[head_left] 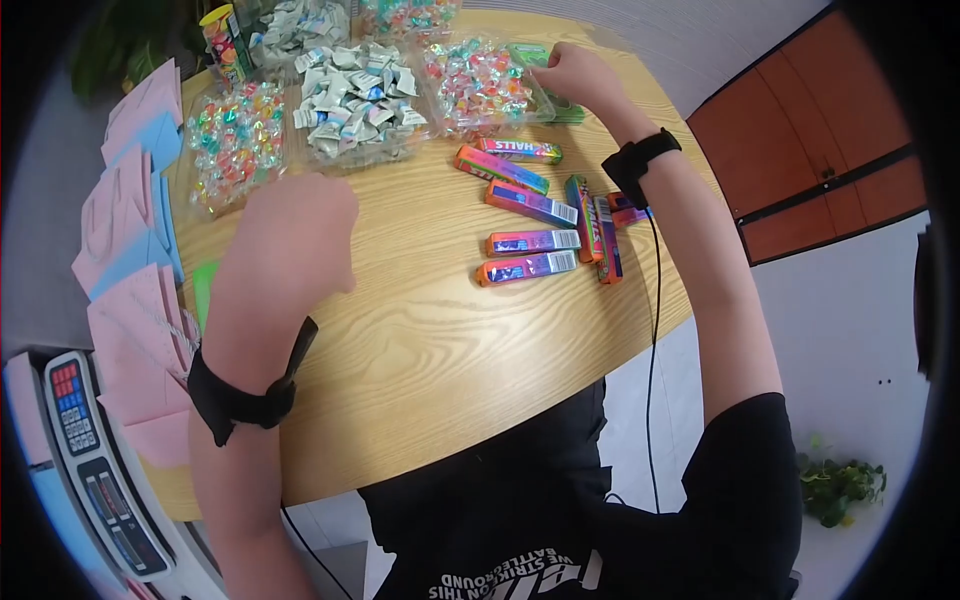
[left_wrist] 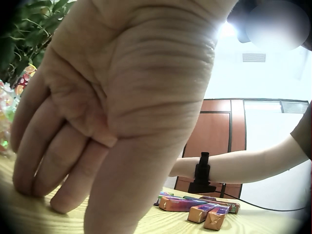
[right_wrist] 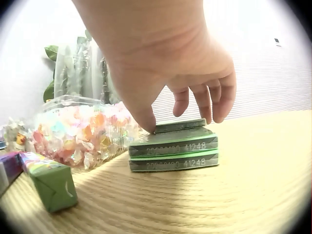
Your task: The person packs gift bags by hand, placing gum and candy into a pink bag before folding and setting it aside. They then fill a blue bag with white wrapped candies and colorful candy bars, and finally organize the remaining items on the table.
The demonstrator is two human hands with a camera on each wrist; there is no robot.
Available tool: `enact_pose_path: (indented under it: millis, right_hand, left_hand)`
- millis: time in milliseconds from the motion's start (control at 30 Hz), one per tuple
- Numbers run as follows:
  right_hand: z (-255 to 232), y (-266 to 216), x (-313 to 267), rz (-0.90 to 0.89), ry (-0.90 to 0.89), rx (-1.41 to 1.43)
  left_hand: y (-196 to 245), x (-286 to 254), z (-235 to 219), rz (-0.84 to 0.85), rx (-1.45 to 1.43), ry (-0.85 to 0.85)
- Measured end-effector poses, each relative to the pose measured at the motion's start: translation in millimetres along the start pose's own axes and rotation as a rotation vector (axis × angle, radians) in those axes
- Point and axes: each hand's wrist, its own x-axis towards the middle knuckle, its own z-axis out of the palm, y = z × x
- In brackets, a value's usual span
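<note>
My right hand (head_left: 585,82) is at the back right of the table, beside a tub of wrapped candies (head_left: 475,85). The right wrist view shows this hand (right_wrist: 168,58) pinching a thin flat pack (right_wrist: 180,126) between thumb and fingers, on top of stacked green flat packs (right_wrist: 174,162). My left hand (head_left: 285,245) is over the table's left part, holding nothing; seen from the left wrist, its fingers (left_wrist: 73,170) hang down relaxed near the wood. Several colourful candy sticks (head_left: 530,267) lie between the hands, some side by side, others crosswise.
Tubs of candies (head_left: 235,150) and of white packets (head_left: 360,105) line the back left. Pink and blue bags (head_left: 125,235) stand along the left edge, beside a scale (head_left: 105,460). A green item (head_left: 204,290) lies partly behind my left hand. A cable (head_left: 655,330) hangs from my right wrist.
</note>
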Motion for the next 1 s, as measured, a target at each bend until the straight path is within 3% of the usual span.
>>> enact_pose_path:
  millis: [200,300,367,500,700,767,867,900,967,1000]
  right_hand:
    - [-2,-12,-1,0.110,0.147,0.064]
    - [3,-10,3,0.081,0.079,0.029]
    - [7,-7,7,0.096,-0.025,0.002]
    - [8,-3,9,0.076,-0.094,-0.021]
    - [14,-2,11,0.039,-0.030,-0.039]
    - [2,4,11,0.017,-0.172,0.089]
    - [-18,23,3,-0.098,-0.119,0.119]
    - [-17,36,4,-0.266,0.077,0.054]
    - [-35,21,-27,-0.211,0.254,0.193]
    - [-44,2,-43,-0.234,0.243,0.206]
  left_hand:
    - [-4,4,2,0.062,-0.005,0.022]
    - [-4,2,2,0.037,-0.003,-0.011]
    - [-5,1,5,0.087,0.016,0.102]
    - [-2,0,4,0.064,0.007,0.071]
    - [-14,-9,8,0.162,-0.157,0.263]
    - [-28,-13,7,0.251,-0.242,0.324]
    - [-26,-19,-18,0.006,-0.180,0.166]
    - [-23,-21,-33,-0.098,-0.152,0.093]
    - [-18,-23,-63,-0.283,-0.097,-0.048]
    - [-17,-24,-76,-0.366,-0.071,-0.116]
